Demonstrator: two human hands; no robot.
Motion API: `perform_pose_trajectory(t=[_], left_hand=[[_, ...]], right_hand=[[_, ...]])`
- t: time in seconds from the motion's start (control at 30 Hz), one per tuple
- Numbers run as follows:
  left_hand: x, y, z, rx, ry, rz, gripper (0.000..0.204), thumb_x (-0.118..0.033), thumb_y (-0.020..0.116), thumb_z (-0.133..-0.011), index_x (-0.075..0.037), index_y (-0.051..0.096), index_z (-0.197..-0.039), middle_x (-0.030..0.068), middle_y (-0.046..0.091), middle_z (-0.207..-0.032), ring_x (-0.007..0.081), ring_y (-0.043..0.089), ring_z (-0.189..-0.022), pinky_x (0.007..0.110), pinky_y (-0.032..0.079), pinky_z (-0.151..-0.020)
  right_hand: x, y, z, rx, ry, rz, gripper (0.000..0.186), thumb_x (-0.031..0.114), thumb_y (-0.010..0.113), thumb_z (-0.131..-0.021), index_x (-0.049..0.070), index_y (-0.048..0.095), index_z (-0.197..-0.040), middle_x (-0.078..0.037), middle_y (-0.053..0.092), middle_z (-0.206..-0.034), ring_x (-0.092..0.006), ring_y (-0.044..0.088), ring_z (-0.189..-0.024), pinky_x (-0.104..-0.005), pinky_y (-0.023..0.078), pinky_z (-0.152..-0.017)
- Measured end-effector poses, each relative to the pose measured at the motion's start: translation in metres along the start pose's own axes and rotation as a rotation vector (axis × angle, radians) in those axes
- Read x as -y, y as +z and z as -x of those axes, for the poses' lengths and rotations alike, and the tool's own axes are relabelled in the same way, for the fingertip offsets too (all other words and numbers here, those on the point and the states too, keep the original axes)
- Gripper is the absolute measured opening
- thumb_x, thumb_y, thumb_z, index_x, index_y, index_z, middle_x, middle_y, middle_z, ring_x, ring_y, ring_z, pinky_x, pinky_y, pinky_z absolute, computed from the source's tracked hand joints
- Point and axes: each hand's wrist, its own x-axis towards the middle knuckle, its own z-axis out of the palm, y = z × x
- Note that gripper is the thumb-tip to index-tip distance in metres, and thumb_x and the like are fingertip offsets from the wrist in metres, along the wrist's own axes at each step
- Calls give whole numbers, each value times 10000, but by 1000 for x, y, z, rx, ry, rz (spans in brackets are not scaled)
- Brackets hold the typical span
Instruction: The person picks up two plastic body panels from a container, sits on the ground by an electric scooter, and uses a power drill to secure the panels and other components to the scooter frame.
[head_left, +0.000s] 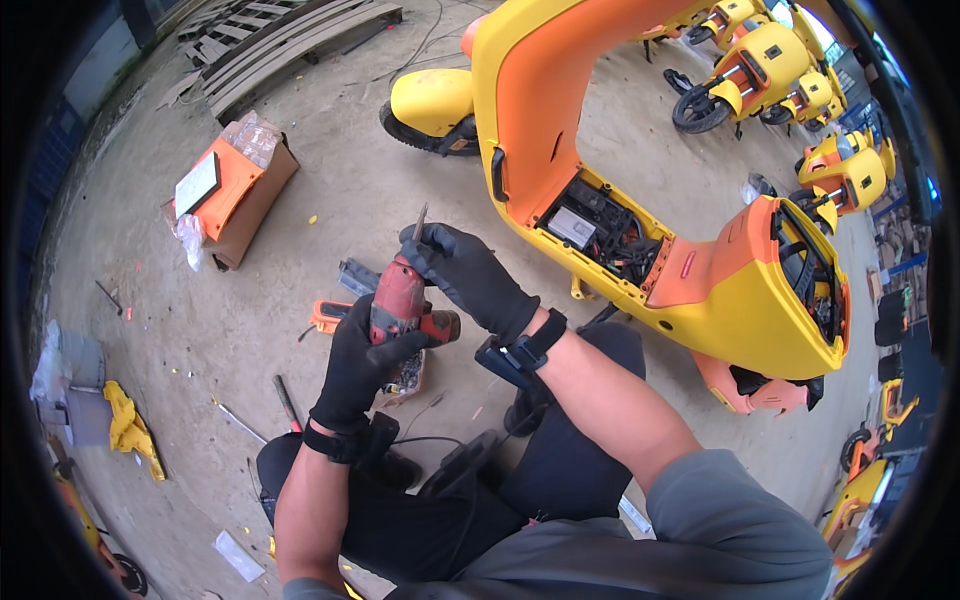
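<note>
A red cordless drill (398, 300) is held up in front of me, its bit pointing away. My left hand (362, 365), in a black glove, wraps round the drill's body. Also gloved in black, my right hand (468, 278) has its fingers closed at the nose of the drill, around the base of the metal bit (421, 220). The exact finger contact there is partly hidden. Right of my hands stands a yellow and orange scooter (610, 290), its floor compartment uncovered, showing a silver box (572, 228) and black wiring.
An opened cardboard box (262, 205) with orange panels stands at the left. Beneath the drill lie an orange tool (328, 316) and a small container of screws (405, 378). A hammer-like handle (287, 404) lies near my left knee. Wooden pallets (290, 50) and parked scooters (765, 70) are farther off.
</note>
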Motion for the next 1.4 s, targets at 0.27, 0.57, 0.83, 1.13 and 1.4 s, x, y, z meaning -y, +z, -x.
perform_pose_trajectory(t=[0.27, 0.57, 0.83, 1.13, 1.4], left_hand=[[12, -8, -6, -13, 41, -101, 472, -149, 778, -711, -3, 577, -1113, 60, 643, -988, 132, 608, -864, 295, 491, -786], [13, 3, -14, 36, 89, -170, 508, -139, 750, -729, -1, 536, -1169, 79, 631, -1084, 143, 604, -955, 293, 483, -854], [14, 1, -17, 69, 86, -248, 610, -159, 751, -752, -15, 479, -1279, 79, 588, -1168, 152, 562, -1049, 305, 440, -925], [-5, -1, -14, 76, 105, 32, 539, -164, 662, -851, -21, 437, -1319, 74, 581, -1147, 163, 553, -1071, 319, 426, -949], [9, 10, -19, -78, 181, -93, 377, -100, 628, -825, 0, 527, -1173, 68, 600, -1019, 135, 574, -937, 285, 457, -853]], right_hand=[[9, -1, 4, 43, 0, 137, 282, 261, 631, -914, 9, 646, -1040, 6, 635, -898, -59, 547, -811, -232, 471, -756], [6, -12, 0, -7, -11, 4, 286, 275, 613, -930, 15, 658, -1039, -4, 647, -932, -67, 570, -853, -240, 471, -808], [8, -5, 2, -97, -91, 30, 282, 278, 624, -914, 1, 663, -957, -13, 634, -786, -69, 539, -722, -249, 463, -678], [9, 7, 10, 36, -254, 268, 248, 273, 636, -892, 26, 643, -918, -66, 636, -755, -133, 561, -676, -288, 476, -662], [-5, 11, 6, -64, -565, 519, 249, 148, 733, -786, -4, 648, -965, -71, 594, -962, -140, 586, -840, -269, 483, -751]])
